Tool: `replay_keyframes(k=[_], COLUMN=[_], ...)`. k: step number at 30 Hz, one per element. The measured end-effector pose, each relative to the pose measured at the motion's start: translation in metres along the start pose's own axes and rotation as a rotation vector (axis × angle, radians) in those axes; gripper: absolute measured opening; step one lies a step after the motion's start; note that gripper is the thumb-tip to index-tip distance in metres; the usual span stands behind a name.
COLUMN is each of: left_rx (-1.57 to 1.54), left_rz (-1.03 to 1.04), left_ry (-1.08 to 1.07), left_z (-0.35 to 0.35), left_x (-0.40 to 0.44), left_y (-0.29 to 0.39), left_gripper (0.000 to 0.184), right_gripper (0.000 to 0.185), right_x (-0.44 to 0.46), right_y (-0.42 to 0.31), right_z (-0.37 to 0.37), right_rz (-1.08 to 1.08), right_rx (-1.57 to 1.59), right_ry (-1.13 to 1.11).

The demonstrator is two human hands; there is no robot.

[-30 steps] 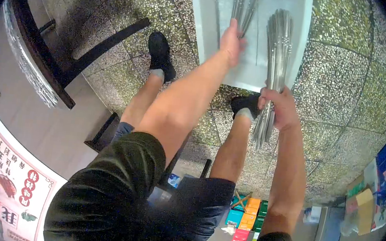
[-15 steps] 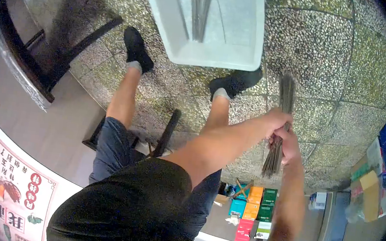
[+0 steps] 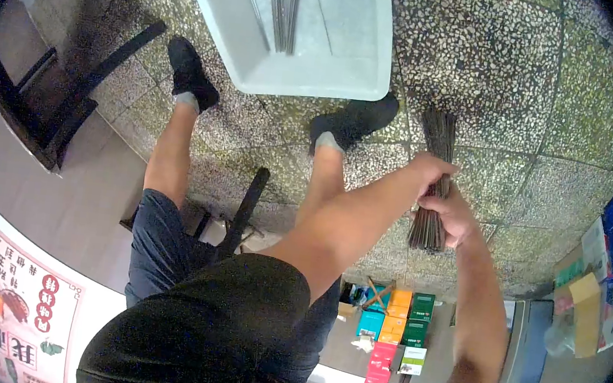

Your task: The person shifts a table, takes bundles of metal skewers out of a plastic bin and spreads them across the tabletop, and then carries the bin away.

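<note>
A thick bundle of thin, dark metal skewers (image 3: pixel 428 232) is held above the tiled floor on the right. My left hand (image 3: pixel 434 170) closes around its middle from the left. Just below it, my right hand (image 3: pixel 455 214) wraps the same bundle from the other side, fingers partly hidden behind it. The skewer ends fan out above and below the hands. In a white plastic tub (image 3: pixel 318 87) at the top, more long skewers (image 3: pixel 285 11) lie along the bottom, with a single one apart from the rest.
My feet in black shoes (image 3: pixel 190 68) stand by the tub's near end. A dark wooden stool or chair (image 3: pixel 67 104) stands at the left. Colourful boxes (image 3: pixel 396 315) are stacked lower right, a cardboard box (image 3: pixel 581 314) is at the right edge, and a printed sign (image 3: pixel 14 302) is lower left.
The view has shifted, so the tub and feet appear further left. Both hands still grip the bundle, which now looks more upright, its lower ends spread wider.
</note>
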State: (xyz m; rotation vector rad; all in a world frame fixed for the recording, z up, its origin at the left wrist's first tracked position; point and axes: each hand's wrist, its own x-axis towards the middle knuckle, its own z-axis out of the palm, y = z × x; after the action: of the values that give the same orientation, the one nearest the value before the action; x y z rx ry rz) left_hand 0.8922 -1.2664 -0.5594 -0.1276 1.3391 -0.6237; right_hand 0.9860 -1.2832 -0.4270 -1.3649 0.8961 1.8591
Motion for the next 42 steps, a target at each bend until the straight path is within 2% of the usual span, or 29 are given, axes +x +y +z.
replay_keyframes(k=[3, 6, 7, 10, 11, 14, 15, 18, 19, 22, 23, 25, 26, 29, 31, 32, 33, 34, 37, 38, 39, 42], left_rx=[0.234, 0.102, 0.025, -0.069, -0.048, -0.115, -0.052, 0.084, 0.053, 0.291, 0.275, 0.307, 0.398, 0.285, 0.256, 0.276, 0.308, 0.369, 0.486, 0.487, 0.512, 0.612], left_rz=[0.106, 0.153, 0.028, -0.108, -0.021, -0.031, 0.032, 0.155, 0.245, 0.66, 0.836, 1.059, 1.157, 2.0, 2.223, 2.218, 2.131, 1.947, 1.121, 0.929, 0.823, 0.696], left_ry=[0.297, 0.146, 0.198, -0.001, 0.09, 0.049, 0.069, 0.123, 0.058, 0.155, 0.031, -0.238, -0.222, -0.378, -0.829, -0.864, -0.779, -0.609, -0.202, -0.127, -0.101, -0.003], left_z=[0.018, 0.013, 0.025, 0.021, 0.023, 0.006, 0.011, 0.021, 0.029, 0.076, 0.102, 0.152, 0.184, 0.256, 0.278, 0.281, 0.286, 0.292, 0.275, 0.254, 0.234, 0.164], left_x=[-0.026, -0.03, -0.056, -0.055, -0.048, -0.009, -0.031, -0.084, -0.105, -0.185, -0.23, -0.332, -0.402, -0.587, -0.685, -0.698, -0.681, -0.643, -0.482, -0.435, -0.407, -0.358], left_y=[-0.002, -0.006, 0.012, 0.006, -0.001, -0.029, -0.025, -0.027, -0.026, 0.011, 0.04, 0.101, 0.128, 0.159, 0.163, 0.162, 0.166, 0.173, 0.169, 0.142, 0.109, -0.037], left_gripper=[0.031, 0.024, 0.023, 0.026, 0.022, 0.02, 0.013, 0.011, 0.014, 0.024, 0.033, 0.047, 0.046, 0.014, 0.009, 0.009, 0.01, 0.013, 0.023, 0.026, 0.027, 0.033], right_gripper=[0.042, 0.041, 0.039, 0.039, 0.039, 0.038, 0.042, 0.054, 0.069, 0.075, 0.076, 0.078, 0.077, 0.07, 0.06, 0.056, 0.052, 0.049, 0.052, 0.043, 0.045, 0.053], right_x=[0.005, -0.007, 0.001, -0.019, -0.012, -0.002, 0.006, -0.036, -0.067, -0.126, -0.147, -0.213, -0.255, -0.38, -0.454, -0.467, -0.479, -0.475, -0.399, -0.316, -0.297, -0.327], right_y=[0.021, 0.002, 0.005, -0.018, -0.011, 0.021, 0.041, 0.049, 0.032, -0.009, -0.036, -0.105, -0.144, -0.23, -0.268, -0.276, -0.284, -0.295, -0.256, -0.227, -0.164, 0.0], right_z=[-0.023, -0.017, -0.028, -0.009, -0.015, -0.026, -0.035, -0.005, 0.024, 0.058, 0.075, 0.112, 0.143, 0.218, 0.251, 0.256, 0.26, 0.256, 0.195, 0.106, 0.065, 0.053], right_rz=[0.087, 0.105, 0.15, 0.249, 0.274, 0.201, 0.178, -0.033, -0.086, -0.27, -0.505, -0.956, -1.081, -1.66, -1.882, -1.884, -1.887, -1.921, -1.241, -0.755, -0.492, -0.309], right_rx=[-0.074, -0.078, -0.121, -0.153, -0.172, -0.218, -0.293, -0.344, -0.343, -0.494, -0.627, -0.884, -0.864, -0.937, -1.087, -1.157, -1.227, -1.319, -1.369, -1.107, -0.95, -0.488], right_ry=[-0.051, -0.04, -0.008, 0.014, 0.01, 0.048, 0.054, 0.136, 0.195, 0.323, 0.372, 0.47, 0.454, 0.635, 0.827, 0.862, 0.898, 0.902, 0.683, 0.254, 0.187, 0.201])
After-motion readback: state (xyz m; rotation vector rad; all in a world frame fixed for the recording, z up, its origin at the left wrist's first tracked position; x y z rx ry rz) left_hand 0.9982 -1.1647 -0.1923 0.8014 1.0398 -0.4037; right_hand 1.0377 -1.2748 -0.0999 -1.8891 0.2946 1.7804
